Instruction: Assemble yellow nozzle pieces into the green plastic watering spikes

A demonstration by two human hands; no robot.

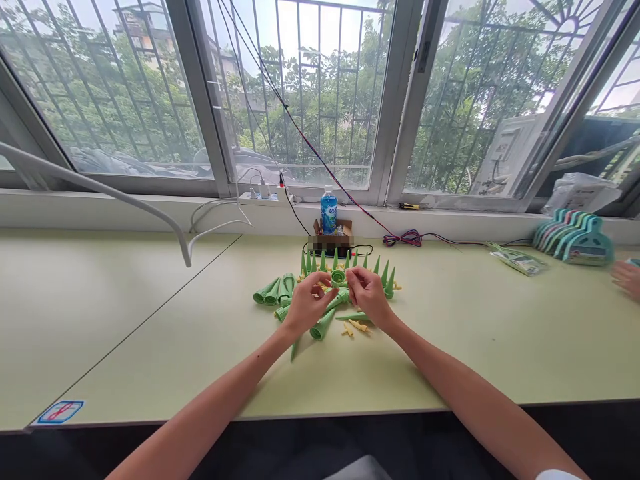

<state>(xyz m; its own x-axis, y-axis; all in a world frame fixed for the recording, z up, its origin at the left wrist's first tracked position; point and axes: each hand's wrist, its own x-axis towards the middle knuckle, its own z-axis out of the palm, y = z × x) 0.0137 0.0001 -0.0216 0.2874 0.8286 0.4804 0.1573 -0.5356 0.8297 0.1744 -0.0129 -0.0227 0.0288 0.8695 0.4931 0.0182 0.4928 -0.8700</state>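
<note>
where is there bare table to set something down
Bare tabletop shows between the right forearm and plastic packet, and between the green cones and the seam on the left. Crowded around the right hand and left hand: cones and yellow pieces.

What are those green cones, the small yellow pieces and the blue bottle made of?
Green cones: probably moulded plastic with a slight sheen, judging by hollow ends and uniform colour.
Yellow pieces: likely plastic too, from their even colour; finish too small to judge.
Blue bottle: perhaps glossy plastic, from its bright, translucent look.
</note>
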